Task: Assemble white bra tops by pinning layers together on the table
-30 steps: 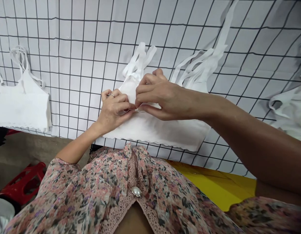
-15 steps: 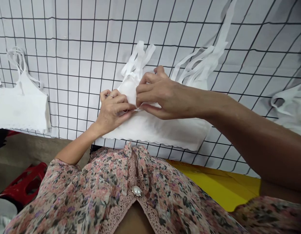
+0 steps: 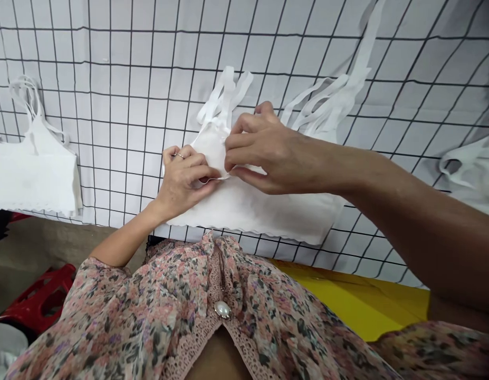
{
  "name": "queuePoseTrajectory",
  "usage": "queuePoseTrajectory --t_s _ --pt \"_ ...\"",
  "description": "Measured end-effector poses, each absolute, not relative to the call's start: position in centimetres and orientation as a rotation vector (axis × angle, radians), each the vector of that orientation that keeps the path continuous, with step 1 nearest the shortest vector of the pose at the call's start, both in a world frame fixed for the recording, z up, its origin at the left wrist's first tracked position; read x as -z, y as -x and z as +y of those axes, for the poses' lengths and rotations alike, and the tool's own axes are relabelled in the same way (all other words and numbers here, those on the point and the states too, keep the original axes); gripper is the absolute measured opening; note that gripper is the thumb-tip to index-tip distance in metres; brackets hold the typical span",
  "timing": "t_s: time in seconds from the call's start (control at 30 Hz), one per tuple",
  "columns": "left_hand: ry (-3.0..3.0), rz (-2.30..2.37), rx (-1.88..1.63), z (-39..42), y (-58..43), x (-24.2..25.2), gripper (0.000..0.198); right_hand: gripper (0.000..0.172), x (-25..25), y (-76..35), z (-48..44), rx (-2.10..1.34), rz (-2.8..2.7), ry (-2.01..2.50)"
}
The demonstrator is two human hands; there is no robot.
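A white camisole bra (image 3: pixel 264 211) with thin straps lies flat on the gridded table in front of me, its scalloped hem towards my body. My left hand (image 3: pixel 187 174), with a ring on one finger, pinches the fabric at the neckline edge below the left cup. Close beside it, my right hand (image 3: pixel 260 148) is closed with thumb and fingertips on the same edge, and its wrist covers part of the right side. Loose white straps (image 3: pixel 224 95) rise above the left cup, and more straps (image 3: pixel 319 105) bunch at the upper right.
Another white bra top (image 3: pixel 34 169) lies at the left, and part of a further white garment (image 3: pixel 473 169) shows at the right edge. Black grid lines cover the white tabletop (image 3: pixel 121 47). Below are a red plastic stool (image 3: pixel 42 301) and a yellow surface (image 3: pixel 355 301).
My right hand has shifted slightly right and up along the neckline edge, leaving a small gap from my left fingertips. My left hand stays in place.
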State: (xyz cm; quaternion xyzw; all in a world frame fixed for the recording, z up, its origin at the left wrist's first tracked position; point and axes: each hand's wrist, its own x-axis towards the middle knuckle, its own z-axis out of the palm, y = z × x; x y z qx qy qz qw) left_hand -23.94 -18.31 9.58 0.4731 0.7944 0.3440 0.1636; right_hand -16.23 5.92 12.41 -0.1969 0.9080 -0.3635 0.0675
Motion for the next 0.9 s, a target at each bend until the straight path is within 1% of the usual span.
queuePoseTrajectory --t_s 0.23,0.63,0.9 --pt "-1.370 2.287 -0.939 -18.4 24.0 -9.6 0.017 0.031 -12.1 15.8 5.7 1.054 2.724 0.645" --pt "-1.368 2.287 -0.909 -18.4 24.0 -9.7 0.019 0.020 -9.9 13.8 4.2 1.241 2.904 0.388" --pt "-1.366 2.285 -0.894 -18.4 23.9 -9.9 0.020 0.021 -10.3 13.9 4.6 1.154 2.927 0.437"
